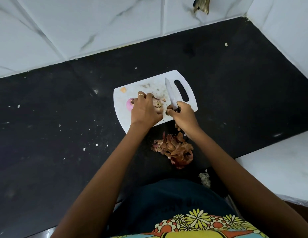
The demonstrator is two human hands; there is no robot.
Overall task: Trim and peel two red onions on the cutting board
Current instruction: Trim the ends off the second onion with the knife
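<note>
The left hand point(144, 109) covers most of the pale unpeeled onion point(157, 104) and partly hides the peeled pink-purple onion point(129, 104); the right hand point(183, 114) conceals the white-bladed knife's point(170, 93) dark handle.

Bare forearms, a gold ring point(140, 95), dark floral-print shirt point(184, 212).

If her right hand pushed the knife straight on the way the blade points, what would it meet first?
Likely nothing solid: the right hand aims the knife up-left over bare cutting board, beside the handle slot. Past the edge lies dark counter. Depth is unclear.
</note>
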